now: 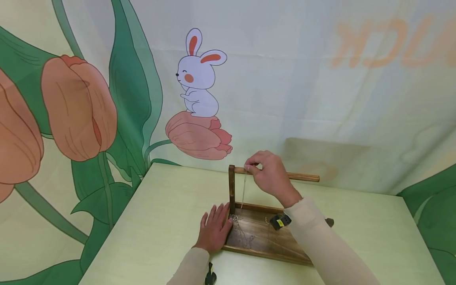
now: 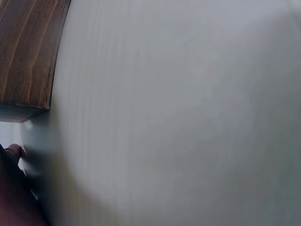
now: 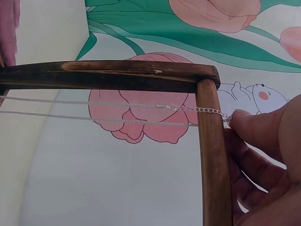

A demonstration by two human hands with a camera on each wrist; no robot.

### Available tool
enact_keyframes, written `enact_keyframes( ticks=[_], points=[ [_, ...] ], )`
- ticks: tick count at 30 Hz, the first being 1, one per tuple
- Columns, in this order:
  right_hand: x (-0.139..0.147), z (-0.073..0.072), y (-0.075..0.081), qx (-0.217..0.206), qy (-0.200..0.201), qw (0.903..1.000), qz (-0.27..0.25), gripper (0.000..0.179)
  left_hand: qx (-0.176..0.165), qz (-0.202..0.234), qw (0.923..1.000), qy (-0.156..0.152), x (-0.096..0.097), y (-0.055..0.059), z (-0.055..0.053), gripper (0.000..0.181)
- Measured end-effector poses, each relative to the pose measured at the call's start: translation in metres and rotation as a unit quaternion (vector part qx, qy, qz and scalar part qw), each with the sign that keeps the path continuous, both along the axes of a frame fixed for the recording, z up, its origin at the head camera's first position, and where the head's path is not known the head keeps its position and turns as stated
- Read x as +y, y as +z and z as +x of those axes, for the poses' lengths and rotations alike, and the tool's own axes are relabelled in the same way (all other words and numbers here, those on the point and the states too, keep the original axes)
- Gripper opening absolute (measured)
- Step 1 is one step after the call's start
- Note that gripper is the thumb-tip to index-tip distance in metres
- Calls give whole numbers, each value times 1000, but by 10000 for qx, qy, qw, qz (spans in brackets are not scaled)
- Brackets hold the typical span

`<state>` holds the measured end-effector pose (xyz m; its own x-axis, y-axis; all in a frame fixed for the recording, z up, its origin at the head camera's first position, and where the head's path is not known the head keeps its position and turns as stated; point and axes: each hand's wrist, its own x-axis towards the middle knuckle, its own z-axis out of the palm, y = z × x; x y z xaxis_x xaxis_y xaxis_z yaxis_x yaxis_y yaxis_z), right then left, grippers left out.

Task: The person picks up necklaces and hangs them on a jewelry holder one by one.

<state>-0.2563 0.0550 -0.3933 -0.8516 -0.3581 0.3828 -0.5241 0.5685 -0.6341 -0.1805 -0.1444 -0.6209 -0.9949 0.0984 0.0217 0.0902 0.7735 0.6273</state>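
A fine silver chain necklace hangs over the wooden rod of a small display stand, near its upright post. My right hand pinches the chain at the rod between thumb and fingertip. In the right wrist view, the linked chain end crosses the rod into that pinch, and two strands run beside the post. My left hand lies with fingers extended against the left edge of the stand's tray base. The left wrist view catches only the base's dark wooden corner.
More thin chains lie in the tray, some bunched at its back left corner. The pale table meets a printed cloth backdrop behind the stand. The right forearm passes over the tray's right part.
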Motion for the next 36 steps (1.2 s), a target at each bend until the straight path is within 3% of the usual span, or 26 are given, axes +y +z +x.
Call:
enact_keyframes(
  ticks=[17, 24, 28, 36],
  points=[
    [14, 8, -4, 334, -157, 9992, 160, 8, -86, 53, 9999, -99, 8, -6, 4, 60],
    [22, 14, -6, 521, 11, 9985, -172, 8, -98, -38, 9999, 61, 3, -8, 6, 60],
    [32, 20, -3, 556, 62, 9973, -485, 8, -25, -39, 10000, -8, 1, -5, 2, 60],
    [54, 35, -5, 330, 99, 9953, -907, 8, -34, -46, 10000, 44, 4, -3, -1, 61]
  ],
)
